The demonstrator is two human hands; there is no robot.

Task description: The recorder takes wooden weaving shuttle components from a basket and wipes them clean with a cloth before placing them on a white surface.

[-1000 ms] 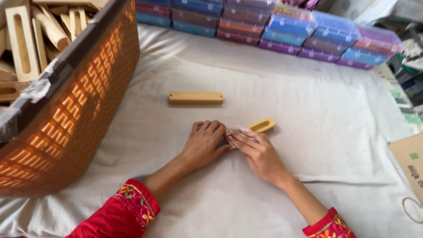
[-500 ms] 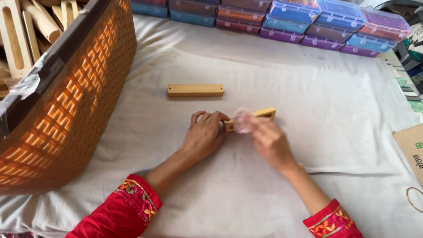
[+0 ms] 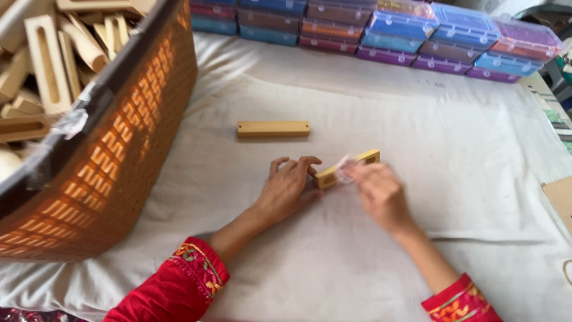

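A slotted wooden block (image 3: 351,167) lies on the white cloth (image 3: 453,155) at the middle. My left hand (image 3: 290,186) rests on the cloth with its fingertips pressed against the block's near end. My right hand (image 3: 379,194), blurred by motion, holds a small pale scrap (image 3: 345,169) against the block's top. A second, longer wooden block (image 3: 273,129) lies flat a little farther away, apart from both hands.
A large brown woven basket (image 3: 128,143) full of wooden blocks stands at the left. Stacks of coloured plastic boxes (image 3: 411,36) line the far edge. A cardboard piece (image 3: 560,200) lies at the right edge.
My right hand has slid with the pale scrap along the block towards its far end and back. The block's near end has come into sight beside my left fingers.
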